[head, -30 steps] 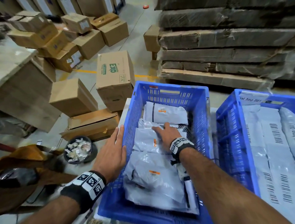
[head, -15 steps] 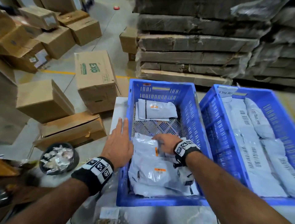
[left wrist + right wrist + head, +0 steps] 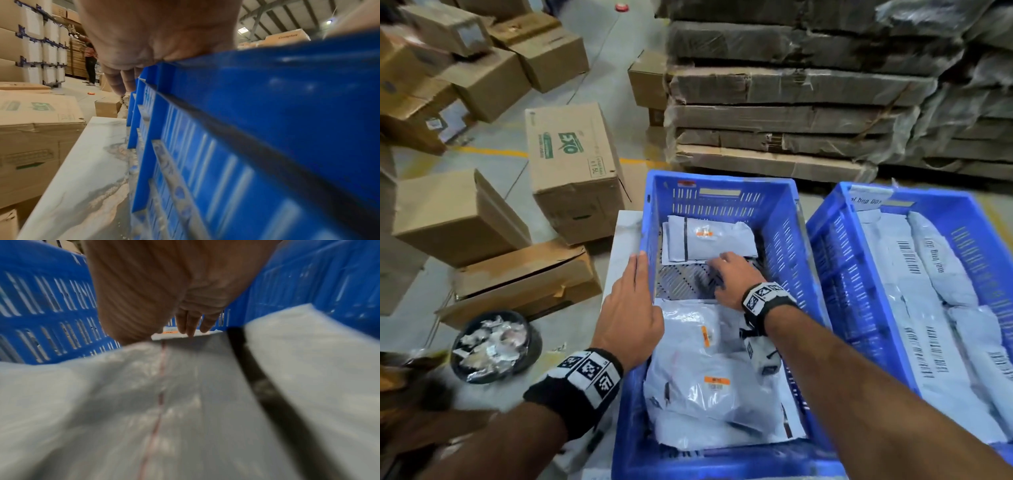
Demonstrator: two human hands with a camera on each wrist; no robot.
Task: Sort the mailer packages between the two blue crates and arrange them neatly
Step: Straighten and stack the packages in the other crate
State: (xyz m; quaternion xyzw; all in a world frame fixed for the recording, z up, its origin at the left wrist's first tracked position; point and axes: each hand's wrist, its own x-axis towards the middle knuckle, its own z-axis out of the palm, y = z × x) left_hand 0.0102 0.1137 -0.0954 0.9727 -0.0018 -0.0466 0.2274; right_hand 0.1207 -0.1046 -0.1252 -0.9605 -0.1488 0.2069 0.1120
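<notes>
Two blue crates stand side by side: the left crate (image 3: 722, 195) and the right crate (image 3: 828, 267). A grey mailer (image 3: 705, 236) with an orange label lies flat at the far end of the left crate. A loose pile of grey mailers (image 3: 709, 377) fills its near half, with bare slotted floor between. My right hand (image 3: 732, 274) is inside this crate, and its straight fingers (image 3: 191, 329) touch the near edge of the far mailer (image 3: 180, 335). My left hand (image 3: 633, 301) lies flat on the crate's left rim (image 3: 205, 58). Barcoded mailers (image 3: 928, 308) lie in rows in the right crate.
The crates sit on a white marbled table (image 3: 623, 233). Cardboard boxes (image 3: 571, 171) crowd the floor to the left, with a black bowl of scraps (image 3: 493, 346) below them. Wrapped flat cardboard stacks (image 3: 791, 85) rise behind. A person (image 3: 90, 65) stands far off.
My right hand dragged mailers toward the crate's near end, baring the floor, then reached forward to the far mailer. My left hand stayed on the rim. The camera turned slightly.
</notes>
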